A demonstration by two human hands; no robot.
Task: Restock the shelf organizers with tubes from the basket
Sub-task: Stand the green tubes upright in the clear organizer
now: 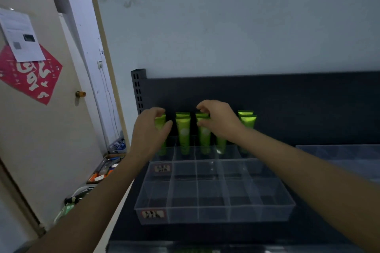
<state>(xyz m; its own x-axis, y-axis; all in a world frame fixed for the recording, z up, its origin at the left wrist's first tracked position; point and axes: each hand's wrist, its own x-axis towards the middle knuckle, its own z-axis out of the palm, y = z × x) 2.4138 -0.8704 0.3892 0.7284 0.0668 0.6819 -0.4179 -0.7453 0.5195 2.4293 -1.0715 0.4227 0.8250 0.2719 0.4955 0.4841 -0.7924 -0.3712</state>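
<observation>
right now both hands are at the back row of the clear organizer (216,211) on the dark shelf (125,230). left hand (151,131) has fingers and thumb curled round the leftmost green tube (161,122). right hand (221,121), fingers bent, pinches the top of the third tube (204,135); both tubes stand upright.

Head view, single: you look forward and down, close in, at upright green plastic tubes (184,129) at your fingers (159,111); clear plastic divided organizer (213,209) below them.

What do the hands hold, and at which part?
Left hand grips the leftmost green tube near its top; right hand pinches the third tube at its top.
</observation>
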